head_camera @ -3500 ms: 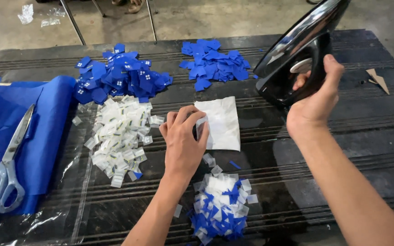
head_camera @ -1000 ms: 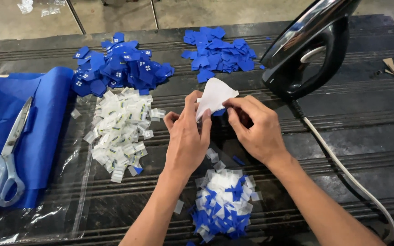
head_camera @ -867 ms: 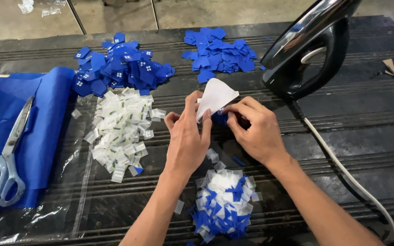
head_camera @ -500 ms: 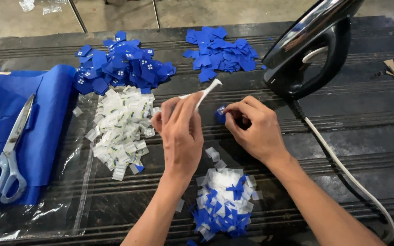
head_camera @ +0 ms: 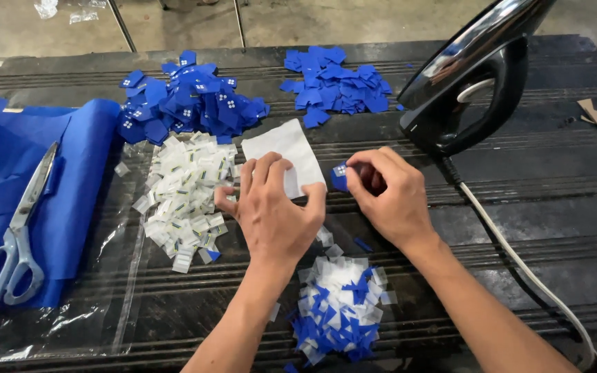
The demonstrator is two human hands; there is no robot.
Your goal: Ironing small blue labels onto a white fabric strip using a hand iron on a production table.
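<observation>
A small blue fabric patch [head_camera: 340, 177] is pinched in the right hand [head_camera: 388, 200]. A flat white paper square [head_camera: 286, 156] is pressed onto the ribbed dark table [head_camera: 533, 179] by the spread left hand [head_camera: 274, 214]. A glossy black iron [head_camera: 475, 83] is stood just beyond.

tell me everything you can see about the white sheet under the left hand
The white sheet is a thin, plain, roughly square piece, probably paper or cloth, lying flat and skewed on the dark ribbed table. Its near part is covered by the left hand, whose fingers press on it. It lies between the pile of white labels and the small blue piece pinched in the right hand. No print or creases show.
</observation>
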